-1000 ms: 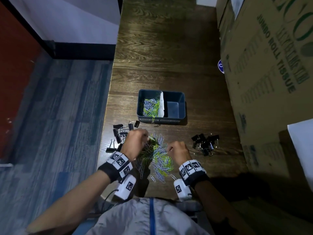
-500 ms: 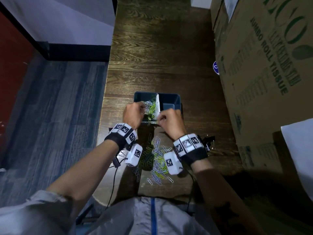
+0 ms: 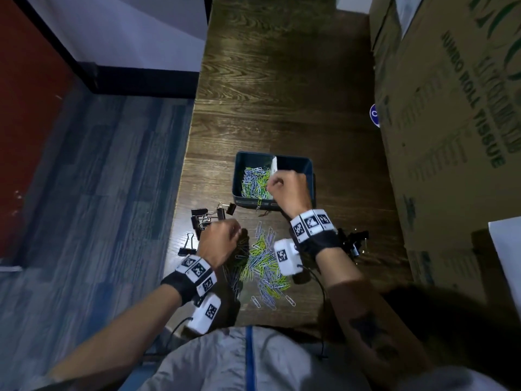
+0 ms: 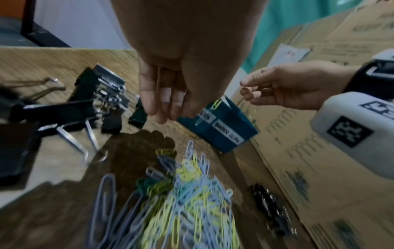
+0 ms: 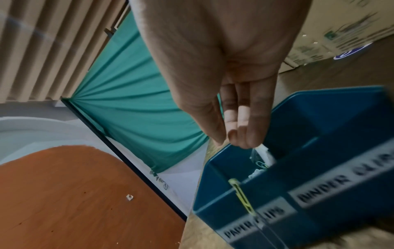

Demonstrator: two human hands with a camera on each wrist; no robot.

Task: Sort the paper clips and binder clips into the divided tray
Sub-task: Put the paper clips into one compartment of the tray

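**clipfan:** So where are you at? Your tray (image 3: 242,176) sits mid-table with a decent layer of paper clips in its left compartment (image 3: 255,179), and one yellow clip hooked over the front wall (image 5: 242,193). The right compartment, the one labelled for binder clips, looks empty as far as I can see.

**deskrat:** Yeah, I'd call it well under halfway. You've got a big loose pile of paper clips (image 3: 265,266) on the table in front of you, plus binder clips in two bunches: one left of the pile (image 3: 205,218), one to the right (image 3: 353,242), none sorted yet.

**clipfan:** Hands?

**deskrat:** Your right hand (image 3: 287,190) hovers over the tray near the divider, fingers hanging down loosely; can't tell if a clip is in them. Your left hand (image 3: 220,244) is above the pile's edge, fingers relaxed, holding nothing I can see.
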